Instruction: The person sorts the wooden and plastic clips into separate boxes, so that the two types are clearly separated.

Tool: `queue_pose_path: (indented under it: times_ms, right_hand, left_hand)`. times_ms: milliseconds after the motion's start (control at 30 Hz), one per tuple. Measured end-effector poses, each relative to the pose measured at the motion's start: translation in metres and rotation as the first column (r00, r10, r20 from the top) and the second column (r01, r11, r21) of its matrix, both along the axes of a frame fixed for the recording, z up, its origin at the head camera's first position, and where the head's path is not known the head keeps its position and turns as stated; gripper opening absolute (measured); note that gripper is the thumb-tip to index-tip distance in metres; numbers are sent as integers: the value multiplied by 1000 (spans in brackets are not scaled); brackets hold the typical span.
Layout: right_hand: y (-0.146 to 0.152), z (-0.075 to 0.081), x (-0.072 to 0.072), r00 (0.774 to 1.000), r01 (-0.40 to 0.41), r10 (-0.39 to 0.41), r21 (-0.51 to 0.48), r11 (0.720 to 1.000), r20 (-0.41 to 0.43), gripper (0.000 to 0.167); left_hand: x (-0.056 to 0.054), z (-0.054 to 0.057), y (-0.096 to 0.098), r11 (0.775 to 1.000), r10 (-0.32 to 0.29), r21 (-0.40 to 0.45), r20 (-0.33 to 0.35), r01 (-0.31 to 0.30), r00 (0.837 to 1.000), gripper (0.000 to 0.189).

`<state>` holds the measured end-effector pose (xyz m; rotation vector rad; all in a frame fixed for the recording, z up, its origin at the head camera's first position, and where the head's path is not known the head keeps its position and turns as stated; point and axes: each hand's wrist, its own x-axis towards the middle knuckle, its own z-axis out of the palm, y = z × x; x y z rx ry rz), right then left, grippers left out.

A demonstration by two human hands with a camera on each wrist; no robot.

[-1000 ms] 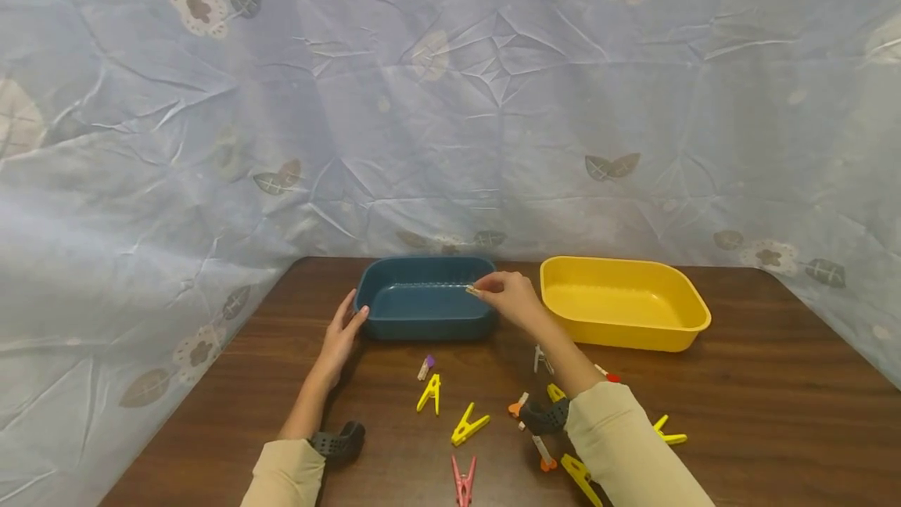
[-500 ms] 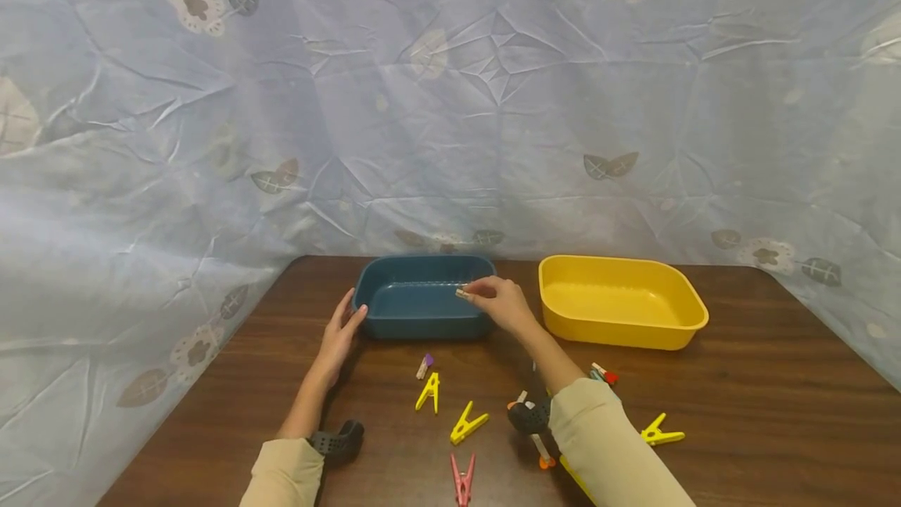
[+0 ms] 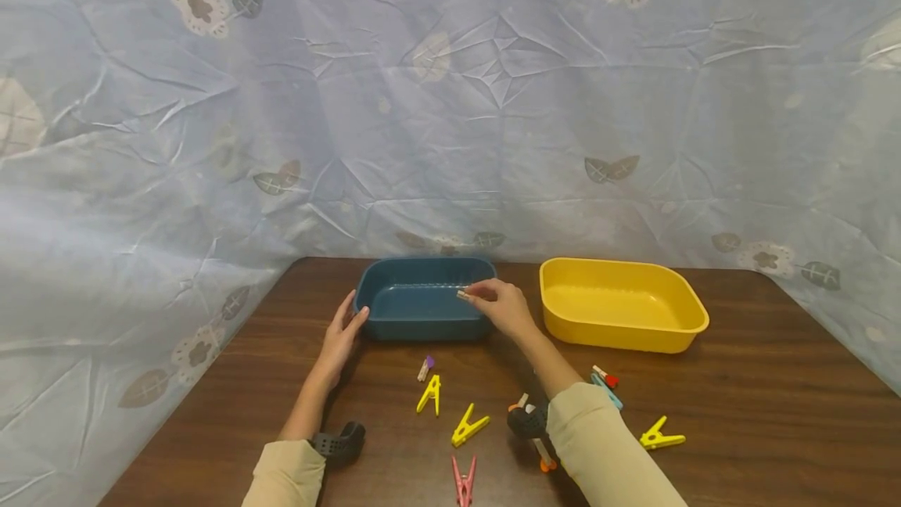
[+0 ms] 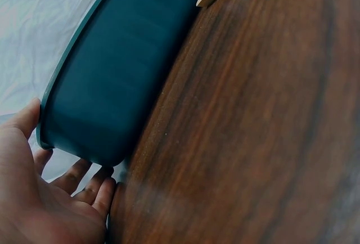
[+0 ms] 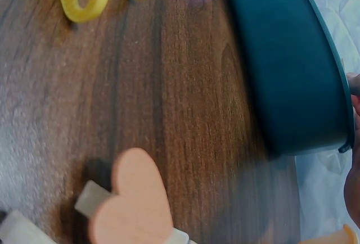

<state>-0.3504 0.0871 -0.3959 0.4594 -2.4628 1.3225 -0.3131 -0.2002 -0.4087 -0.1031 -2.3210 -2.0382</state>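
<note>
In the head view, my right hand (image 3: 505,309) is over the right side of the dark blue tub (image 3: 425,329). Its thumb and fingertips pinch a small pale wooden clothespin (image 3: 464,295). My left hand (image 3: 337,341) touches the tub's left end. The left wrist view shows that hand's thumb at the rim and its loosely extended fingers against the outer end wall (image 4: 84,137). In front of the tub lies a wooden clothespin with a purple heart (image 3: 425,367). Part of my right hand shows at the edge of the right wrist view, where the pinched clothespin cannot be made out.
Right of the blue tub stands a yellow tub (image 3: 619,337). Yellow clothespins (image 3: 468,426), a pink one (image 3: 463,481), a light blue one (image 3: 607,390) and a red-hearted one (image 3: 606,376) lie on the brown table (image 3: 767,382). Orange-hearted clothespins (image 5: 132,199) lie beneath my right forearm.
My right hand has shifted slightly left over the blue tub with the clothespin, mostly in the first half second. The forearm's shift uncovers the light blue clothespin. My left hand stays in place.
</note>
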Motion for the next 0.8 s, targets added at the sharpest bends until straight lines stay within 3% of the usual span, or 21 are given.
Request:
queue_pose_path:
  times_ms: [133, 333, 533, 800]
  right_hand:
    - [0, -1, -1, 1000, 1, -1, -15, 1000, -16, 15]
    - [0, -3, -1, 1000, -2, 2, -17, 1000, 5, 15]
    - [2, -1, -2, 1000, -10, 9, -34, 999, -21, 15]
    - [0, -5, 0, 999, 0, -1, -24, 1000, -46, 14]
  left_hand:
    - [0, 0, 0, 1000, 3, 2, -4, -3, 1000, 62]
    - [-13, -17, -6, 999, 7, -44, -23, -8, 1000, 62]
    - [-14, -15, -4, 999, 1, -39, -33, -2, 999, 64]
    - [-15, -22, -5, 999, 17, -35, -42, -18, 999, 65]
